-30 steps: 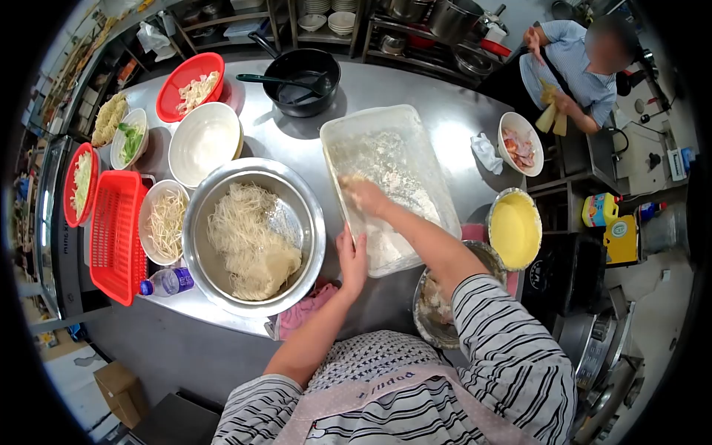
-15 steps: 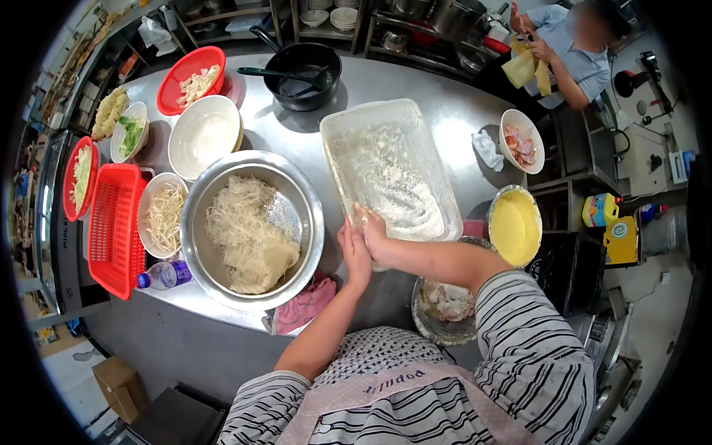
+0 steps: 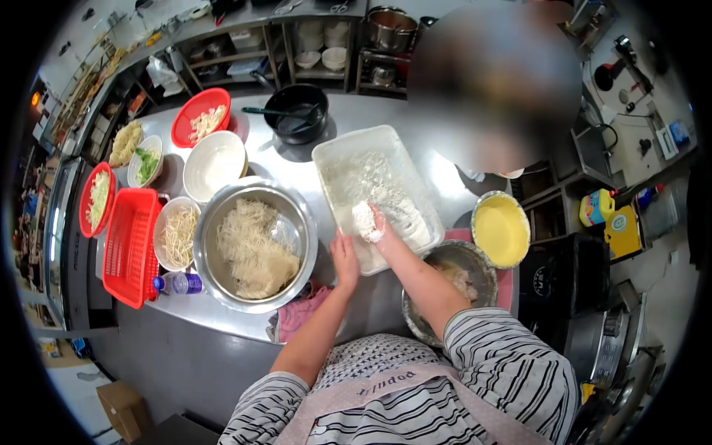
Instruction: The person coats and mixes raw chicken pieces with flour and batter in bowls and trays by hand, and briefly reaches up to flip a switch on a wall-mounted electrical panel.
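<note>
A shallow translucent tray with white flour in it lies on the steel table. Over its near left part is my right hand, palm turned up and fingers curled round a heap of flour. My left hand rests against the tray's left edge near the bottom corner, fingers extended and holding nothing. To the left stands a large steel bowl of thin noodles. Beneath my right forearm, a metal bowl holds pale, wet pieces, partly hidden.
A bowl of yellow liquid stands right of the tray. A black pan is behind. Red baskets, bean sprouts, a white bowl and a bottle are at left. A blurred person is across the table.
My right hand has moved up and right from beside my left hand, with flour now in it. The person across has come closer to the table. The view has shifted.
</note>
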### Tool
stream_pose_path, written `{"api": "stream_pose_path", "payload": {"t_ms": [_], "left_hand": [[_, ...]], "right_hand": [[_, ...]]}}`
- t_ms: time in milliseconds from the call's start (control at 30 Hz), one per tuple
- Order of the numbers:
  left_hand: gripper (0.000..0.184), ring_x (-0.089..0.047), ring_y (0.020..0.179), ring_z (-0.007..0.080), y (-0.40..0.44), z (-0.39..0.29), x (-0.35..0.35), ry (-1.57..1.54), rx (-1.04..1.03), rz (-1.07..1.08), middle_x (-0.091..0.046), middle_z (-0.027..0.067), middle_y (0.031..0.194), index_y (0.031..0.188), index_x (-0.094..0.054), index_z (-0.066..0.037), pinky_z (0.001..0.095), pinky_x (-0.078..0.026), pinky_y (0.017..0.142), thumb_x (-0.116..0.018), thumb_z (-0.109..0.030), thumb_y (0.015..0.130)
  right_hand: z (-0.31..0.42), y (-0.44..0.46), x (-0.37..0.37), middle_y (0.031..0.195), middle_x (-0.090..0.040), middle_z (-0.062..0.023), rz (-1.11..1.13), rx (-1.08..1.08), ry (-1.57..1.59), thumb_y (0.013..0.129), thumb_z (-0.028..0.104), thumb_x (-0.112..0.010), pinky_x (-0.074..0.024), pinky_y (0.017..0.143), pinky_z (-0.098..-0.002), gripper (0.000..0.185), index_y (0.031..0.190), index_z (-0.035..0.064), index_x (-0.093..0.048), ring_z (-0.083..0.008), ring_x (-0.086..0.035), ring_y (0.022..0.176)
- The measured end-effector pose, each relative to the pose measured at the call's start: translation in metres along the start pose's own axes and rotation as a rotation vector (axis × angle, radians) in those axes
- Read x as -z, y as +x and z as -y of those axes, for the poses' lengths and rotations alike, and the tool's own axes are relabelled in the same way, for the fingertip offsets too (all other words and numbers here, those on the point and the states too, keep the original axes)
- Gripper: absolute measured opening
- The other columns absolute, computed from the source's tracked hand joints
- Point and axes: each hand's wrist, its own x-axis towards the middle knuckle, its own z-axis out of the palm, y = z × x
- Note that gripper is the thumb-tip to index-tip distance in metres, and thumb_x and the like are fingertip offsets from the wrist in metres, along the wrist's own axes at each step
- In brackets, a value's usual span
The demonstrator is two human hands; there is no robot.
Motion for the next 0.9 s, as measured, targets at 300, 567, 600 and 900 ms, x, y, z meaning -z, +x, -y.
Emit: {"api": "stream_pose_path", "payload": {"t_ms": [300, 567, 600, 900], "left_hand": [[0.04, -0.05, 0.096, 0.038, 0.013, 0.004, 0.001, 0.102, -0.147, -0.006, -0.053, 0.0259, 0.102, 0.125, -0.046, 0.001, 0.0412, -0.038, 0.086, -0.041, -0.024, 0.094], [0.042, -0.05, 0.096, 0.0401, 0.016, 0.006, 0.004, 0.084, -0.176, 0.019, -0.055, 0.0275, 0.101, 0.126, -0.046, -0.001, 0.0417, -0.038, 0.085, -0.037, -0.029, 0.095], [0.042, -0.05, 0.096, 0.0401, 0.015, 0.006, 0.004, 0.089, -0.174, 0.027, -0.055, 0.0275, 0.101, 0.126, -0.046, -0.001, 0.0417, -0.038, 0.085, -0.037, -0.029, 0.095], [0.043, -0.05, 0.096, 0.0392, 0.01, -0.001, 0.002, 0.138, -0.187, -0.005, -0.053, 0.0267, 0.102, 0.129, -0.044, -0.004, 0.0407, -0.038, 0.086, -0.036, -0.03, 0.095]], "right_hand": [[0.063, -0.106, -0.004, 0.086, -0.067, -0.0067, 0.302, 0.037, 0.28, 0.089, 0.027, -0.054, -0.0529, 0.074, -0.0322, 0.023, 0.092, 0.0061, -0.063, -0.0196, -0.064, 0.079], [0.069, -0.257, 0.092, 0.092, -0.065, -0.0066, -0.105, 0.192, 0.247, 0.087, 0.018, -0.057, -0.0515, 0.074, -0.0284, 0.016, 0.093, 0.0052, -0.064, -0.0187, -0.063, 0.083], [0.067, -0.267, 0.103, 0.095, -0.065, -0.0069, -0.282, 0.35, -0.251, 0.087, 0.019, -0.058, -0.0497, 0.077, -0.0287, 0.02, 0.097, 0.0028, -0.063, -0.0186, -0.062, 0.087], [0.04, -0.296, 0.172, 0.107, -0.053, -0.0285, -0.538, 0.621, -1.988, 0.081, 0.018, -0.059, -0.0429, 0.084, -0.0446, 0.039, 0.114, -0.0017, -0.053, -0.0436, -0.052, 0.096]]}}
